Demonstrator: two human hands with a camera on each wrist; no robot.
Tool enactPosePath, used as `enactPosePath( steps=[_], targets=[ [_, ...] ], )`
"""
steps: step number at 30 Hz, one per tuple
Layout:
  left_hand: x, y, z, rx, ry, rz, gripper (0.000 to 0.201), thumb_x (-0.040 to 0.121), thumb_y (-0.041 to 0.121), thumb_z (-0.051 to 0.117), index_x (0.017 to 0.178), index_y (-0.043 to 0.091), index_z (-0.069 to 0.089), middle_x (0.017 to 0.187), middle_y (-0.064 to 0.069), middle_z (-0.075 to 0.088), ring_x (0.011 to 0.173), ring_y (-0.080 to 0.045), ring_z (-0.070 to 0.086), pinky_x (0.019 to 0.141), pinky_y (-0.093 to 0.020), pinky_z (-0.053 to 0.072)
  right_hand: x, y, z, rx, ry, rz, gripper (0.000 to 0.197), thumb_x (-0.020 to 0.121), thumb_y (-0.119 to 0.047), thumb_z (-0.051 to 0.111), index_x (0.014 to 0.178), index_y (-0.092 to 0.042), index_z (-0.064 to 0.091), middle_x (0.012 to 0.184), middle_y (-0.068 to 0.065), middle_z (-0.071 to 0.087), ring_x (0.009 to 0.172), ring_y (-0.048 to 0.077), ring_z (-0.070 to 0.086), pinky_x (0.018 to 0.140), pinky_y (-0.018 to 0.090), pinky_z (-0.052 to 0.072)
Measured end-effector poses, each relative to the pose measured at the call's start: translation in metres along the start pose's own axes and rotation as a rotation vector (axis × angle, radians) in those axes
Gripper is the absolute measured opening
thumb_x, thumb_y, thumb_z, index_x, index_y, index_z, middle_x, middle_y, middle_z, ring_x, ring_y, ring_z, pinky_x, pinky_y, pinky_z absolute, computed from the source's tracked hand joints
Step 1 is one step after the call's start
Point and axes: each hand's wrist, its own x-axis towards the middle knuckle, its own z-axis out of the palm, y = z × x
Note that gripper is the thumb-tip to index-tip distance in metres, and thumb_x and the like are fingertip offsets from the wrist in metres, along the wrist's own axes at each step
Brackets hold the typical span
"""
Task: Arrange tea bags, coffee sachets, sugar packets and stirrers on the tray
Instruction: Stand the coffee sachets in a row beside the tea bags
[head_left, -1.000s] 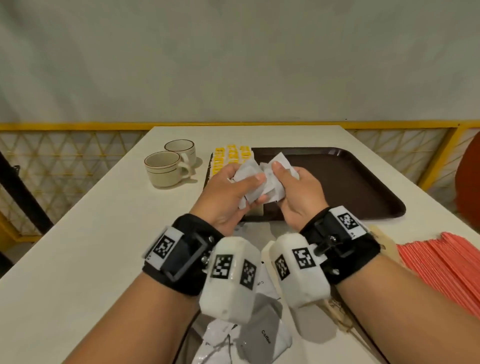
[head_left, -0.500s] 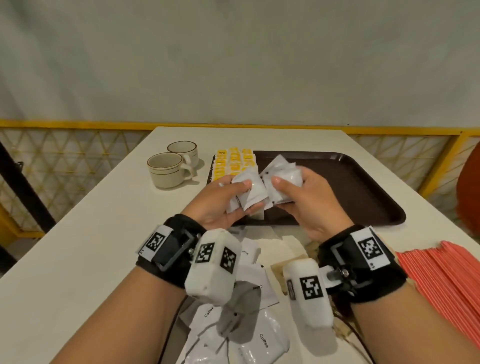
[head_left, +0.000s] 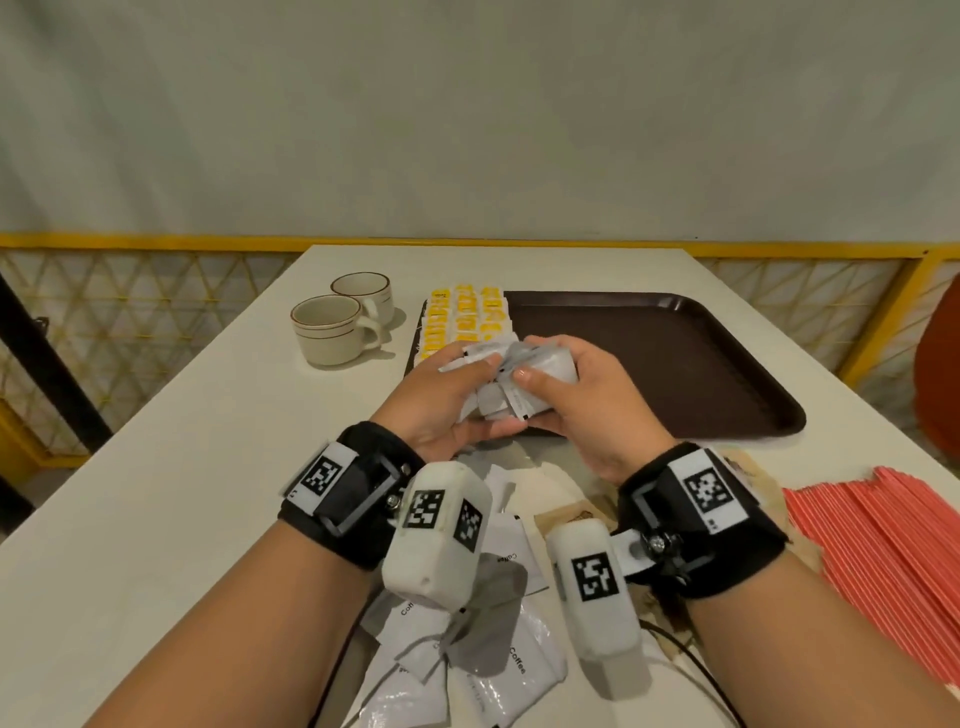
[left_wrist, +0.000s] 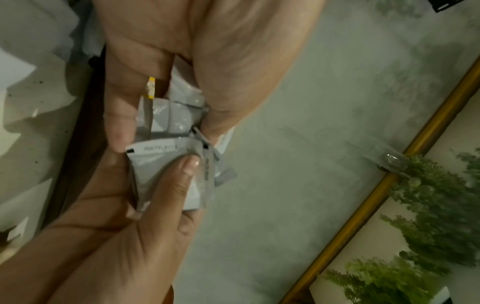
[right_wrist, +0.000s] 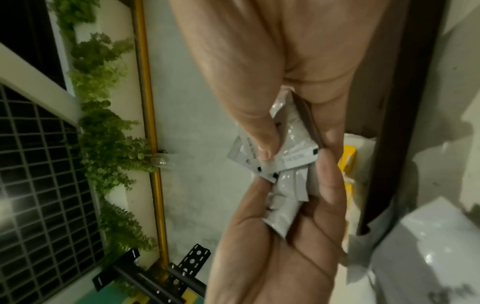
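Observation:
Both hands hold one bundle of white coffee sachets (head_left: 540, 364) above the near left edge of the brown tray (head_left: 675, 364). My left hand (head_left: 480, 389) grips the bundle from the left, its thumb on top. My right hand (head_left: 537, 366) grips it from the right, thumb pressed on the top sachet. Up close, the sachets (left_wrist: 166, 160) (right_wrist: 293, 135) are stacked unevenly between the fingers. Yellow tea bags (head_left: 462, 317) lie in rows at the tray's left end. Red stirrers (head_left: 883, 545) lie on the table to the right.
Two cream cups (head_left: 332, 327) stand left of the tray. Loose coffee sachets (head_left: 498, 670) and brown packets (head_left: 571, 514) lie on the white table under my wrists. Most of the tray's floor is bare. A yellow railing (head_left: 156, 241) runs behind the table.
Both hands kept hold of the sachets and pressed the loose, fanned bundle tighter together. My right wrist swung outward to the right.

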Motion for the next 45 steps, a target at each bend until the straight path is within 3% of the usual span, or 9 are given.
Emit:
enactPosePath(
  steps=[6,12,15,22,25,29,34,40,45],
  targets=[
    [-0.001,0.005,-0.001,-0.028,-0.167,-0.079,0.035,0.101,0.030,0.038,0.134,0.022,0.049,0.129,-0.017,0.059,0.114,-0.039,0.059,0.084,-0.058,0.052,-0.002,-0.006,-0.006,-0.097,0.067,-0.118,0.018,0.085,-0.002,0.067,0.100,-0.012,0.067,0.098,0.015,0.071,0.090,0.030,0.070,0.079,0.050,0.058],
    [0.002,0.005,-0.009,-0.076,-0.216,-0.107,0.049,0.098,0.046,0.035,0.135,0.020,0.050,0.132,-0.017,0.057,0.112,-0.037,0.054,0.096,-0.059,0.039,0.000,-0.013,-0.009,-0.064,0.067,-0.107,0.021,0.081,0.000,0.070,0.098,-0.012,0.066,0.100,0.014,0.071,0.094,0.030,0.069,0.081,0.044,0.058],
    [0.005,0.008,-0.012,-0.132,-0.173,-0.013,0.049,0.099,0.045,0.033,0.139,0.020,0.046,0.136,-0.008,0.056,0.125,-0.032,0.052,0.102,-0.059,0.037,0.003,-0.016,-0.015,0.185,0.054,-0.002,0.025,0.085,0.005,0.063,0.107,-0.005,0.062,0.107,0.016,0.069,0.097,0.030,0.068,0.081,0.042,0.058],
    [0.006,0.002,-0.005,-0.093,-0.126,-0.051,0.055,0.087,0.049,0.047,0.133,0.019,0.054,0.133,-0.015,0.057,0.121,-0.034,0.055,0.100,-0.048,0.044,-0.007,-0.009,0.001,0.172,-0.300,0.156,0.024,0.083,0.008,0.060,0.105,-0.002,0.062,0.093,0.013,0.071,0.081,0.021,0.070,0.070,0.031,0.059],
    [0.007,0.003,-0.002,-0.115,-0.101,0.017,0.056,0.091,0.051,0.042,0.128,0.012,0.055,0.125,-0.017,0.062,0.112,-0.031,0.061,0.093,-0.046,0.050,-0.003,-0.009,-0.001,0.212,-0.162,0.105,0.026,0.083,0.007,0.062,0.108,0.001,0.061,0.100,0.018,0.070,0.087,0.024,0.069,0.077,0.036,0.059],
    [0.003,0.004,0.000,-0.028,-0.094,0.089,0.034,0.100,0.026,0.044,0.125,0.008,0.058,0.118,-0.014,0.067,0.101,-0.025,0.066,0.088,-0.040,0.056,0.000,-0.012,-0.006,0.159,0.042,-0.027,0.024,0.084,0.005,0.064,0.106,-0.004,0.062,0.104,0.019,0.069,0.090,0.026,0.068,0.076,0.037,0.059],
    [0.005,0.005,-0.002,-0.042,0.026,0.159,0.024,0.098,0.014,0.048,0.116,0.013,0.064,0.107,-0.013,0.071,0.090,-0.027,0.067,0.074,-0.041,0.058,-0.005,-0.013,-0.001,0.106,-0.046,-0.003,0.024,0.083,0.005,0.065,0.104,-0.006,0.063,0.101,0.016,0.072,0.088,0.024,0.070,0.075,0.036,0.059],
    [0.007,0.016,-0.011,-0.418,0.137,0.186,0.020,0.099,0.000,0.035,0.094,0.009,0.052,0.101,-0.016,0.055,0.083,-0.024,0.060,0.063,-0.035,0.059,0.000,-0.016,-0.009,0.212,0.011,0.042,0.029,0.085,0.005,0.062,0.113,-0.001,0.060,0.107,0.018,0.069,0.095,0.027,0.069,0.080,0.037,0.059],
    [0.005,0.019,-0.017,-0.554,0.136,0.021,0.018,0.090,0.012,0.036,0.082,0.011,0.052,0.074,-0.005,0.044,0.051,-0.012,0.037,0.048,-0.018,0.033,0.001,-0.015,-0.010,0.215,0.031,0.053,0.028,0.084,0.003,0.063,0.112,-0.003,0.061,0.108,0.018,0.069,0.098,0.029,0.068,0.081,0.039,0.058]
  ],
)
